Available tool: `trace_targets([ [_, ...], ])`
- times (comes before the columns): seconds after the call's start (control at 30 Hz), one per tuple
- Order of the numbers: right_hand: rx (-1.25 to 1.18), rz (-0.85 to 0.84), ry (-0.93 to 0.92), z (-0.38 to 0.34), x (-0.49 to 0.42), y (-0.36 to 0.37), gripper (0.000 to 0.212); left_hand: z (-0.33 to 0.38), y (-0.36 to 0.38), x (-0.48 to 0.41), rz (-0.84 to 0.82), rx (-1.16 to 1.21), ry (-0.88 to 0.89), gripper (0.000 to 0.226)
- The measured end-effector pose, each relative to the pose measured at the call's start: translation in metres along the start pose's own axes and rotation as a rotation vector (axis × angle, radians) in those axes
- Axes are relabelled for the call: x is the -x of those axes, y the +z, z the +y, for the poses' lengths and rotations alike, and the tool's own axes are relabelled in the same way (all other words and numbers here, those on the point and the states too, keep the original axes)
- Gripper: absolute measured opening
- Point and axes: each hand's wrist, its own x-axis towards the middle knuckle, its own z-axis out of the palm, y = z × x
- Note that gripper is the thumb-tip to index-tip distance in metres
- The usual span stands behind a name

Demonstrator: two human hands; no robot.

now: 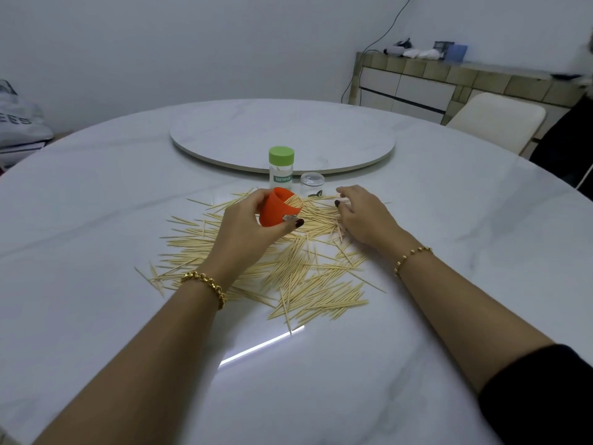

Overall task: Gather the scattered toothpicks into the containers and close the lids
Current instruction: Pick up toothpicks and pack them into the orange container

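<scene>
A wide scatter of wooden toothpicks [298,271] lies on the white marble table. My left hand [247,229] holds an orange container [277,208] tilted on its side, mouth toward the right, with some toothpicks showing in its opening. My right hand [362,213] rests palm down on the far right part of the pile, fingers spread over the toothpicks. Behind them stands a clear jar with a green lid [281,165], lid on. A small clear container [312,184] stands beside it on the right.
A round turntable [282,133] sits in the table's centre, just behind the jars. A cream chair [497,120] and a sideboard [449,81] stand at the back right. A bag [19,117] lies at the far left.
</scene>
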Motion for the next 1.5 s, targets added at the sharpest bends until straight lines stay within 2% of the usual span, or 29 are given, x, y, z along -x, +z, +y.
trace_targets([
  [0.17, 0.018, -0.031, 0.004, 0.003, -0.018, -0.006, 0.039, 0.001, -0.001, 0.001, 0.012, -0.005, -0.007, 0.05],
  [0.27, 0.029, -0.066, -0.01, 0.005, -0.019, 0.0, 0.038, 0.002, 0.0, 0.001, -0.001, -0.016, -0.009, 0.053],
  [0.57, -0.045, 0.034, -0.021, 0.007, -0.006, -0.004, 0.047, 0.002, 0.005, 0.003, -0.018, -0.06, 0.02, 0.057],
  [0.7, -0.115, 0.079, 0.041, 0.024, 0.003, -0.015, 0.039, 0.001, 0.005, 0.003, -0.017, -0.063, 0.023, 0.058],
  [0.8, 0.014, -0.06, 0.094, 0.039, 0.01, -0.018, 0.042, 0.001, 0.006, 0.003, -0.013, -0.048, 0.023, 0.059],
  [0.9, 0.107, -0.169, 0.118, 0.038, 0.013, -0.012, 0.037, 0.002, 0.007, 0.003, -0.019, -0.044, 0.014, 0.06],
  [1.07, -0.013, -0.206, 0.026, 0.011, 0.019, -0.005, 0.026, 0.004, 0.007, 0.005, -0.041, -0.029, 0.032, 0.056],
  [1.17, -0.08, -0.176, 0.011, 0.007, 0.02, -0.006, 0.028, 0.005, 0.007, 0.006, -0.043, -0.036, 0.036, 0.056],
  [1.33, 0.047, -0.12, -0.029, 0.01, 0.017, -0.006, 0.033, 0.005, 0.006, 0.006, -0.041, -0.026, 0.031, 0.058],
  [1.5, 0.038, 0.059, 0.002, 0.016, 0.017, 0.0, 0.028, 0.006, 0.005, 0.006, -0.039, -0.027, 0.03, 0.059],
])
